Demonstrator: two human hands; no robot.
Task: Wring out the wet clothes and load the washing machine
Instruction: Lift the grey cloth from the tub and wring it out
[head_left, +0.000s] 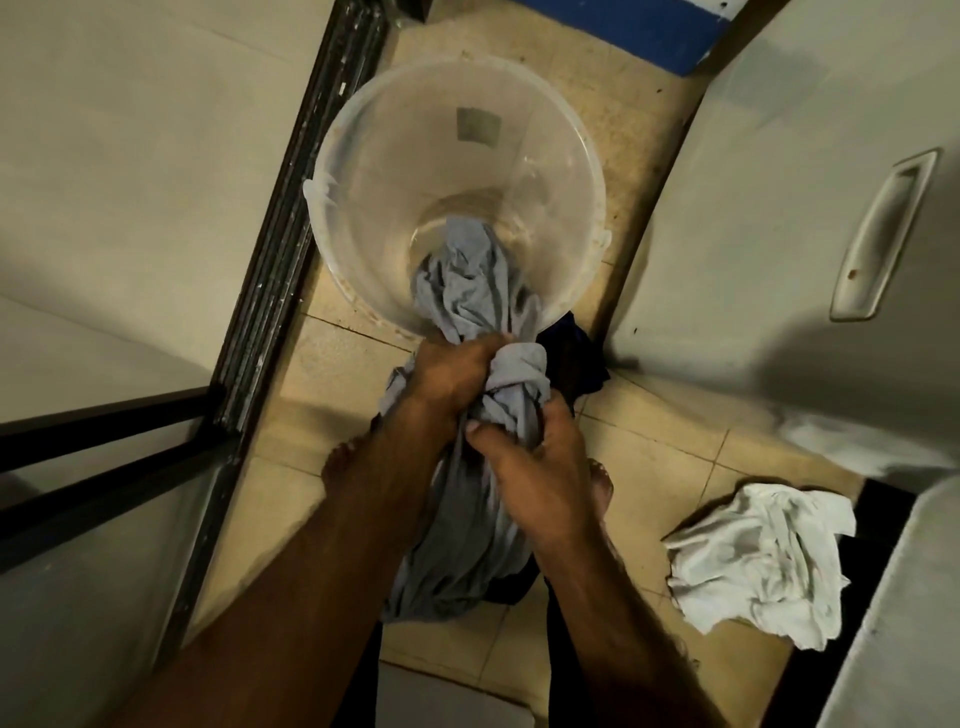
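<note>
A wet grey garment (470, 291) hangs out of a clear plastic bucket (374, 171) that stands on the tiled floor. Its upper end lies in the bucket and its lower end droops toward my feet. My left hand (452, 371) grips the cloth just over the bucket's near rim. My right hand (535, 467) grips the twisted bunch a little lower, thumb on top. A crumpled white cloth (758, 561) lies on the floor to the right. The pale appliance (779, 218) with a recessed handle stands on the right.
A dark metal door frame (291, 228) runs along the left of the narrow tiled strip. A dark cloth (576, 358) lies on the floor beside the bucket. My bare feet (343, 462) stand under the garment. A blue panel (623, 26) is at the top.
</note>
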